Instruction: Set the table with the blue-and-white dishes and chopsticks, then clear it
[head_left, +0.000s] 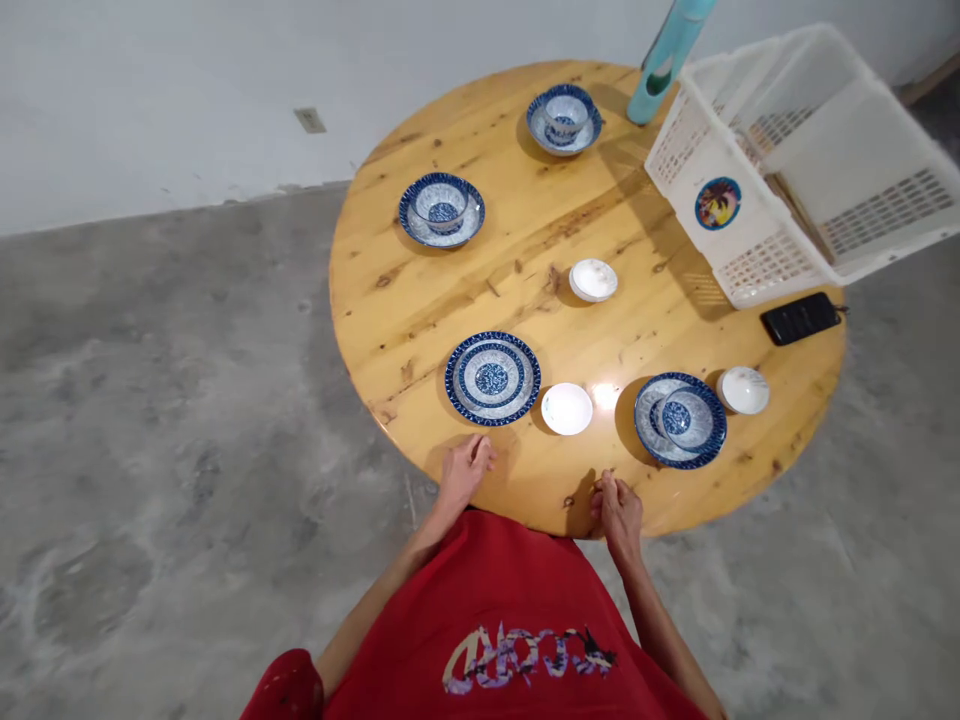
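My left hand (466,468) rests at the table's near edge, its fingers loosely bent and slightly apart with nothing in them. Just beyond it lies a blue-and-white patterned plate (493,412), and a small white bowl (567,409) stands at that plate's right. My right hand (619,508) is at the edge too, fingers curled together; no object shows in it. Nearest to this hand is another blue-and-white plate (660,448) bearing a clear bowl (694,418). A second white bowl (743,390) stands close beside that plate.
Farther back, two patterned plates (412,222) (541,136) carry clear bowls. White bowls (593,280), seemingly stacked, stand mid-table. A white plastic basket (686,180), a turquoise bottle (667,60) and a black phone (801,318) occupy the right side of the round wooden table (390,330).
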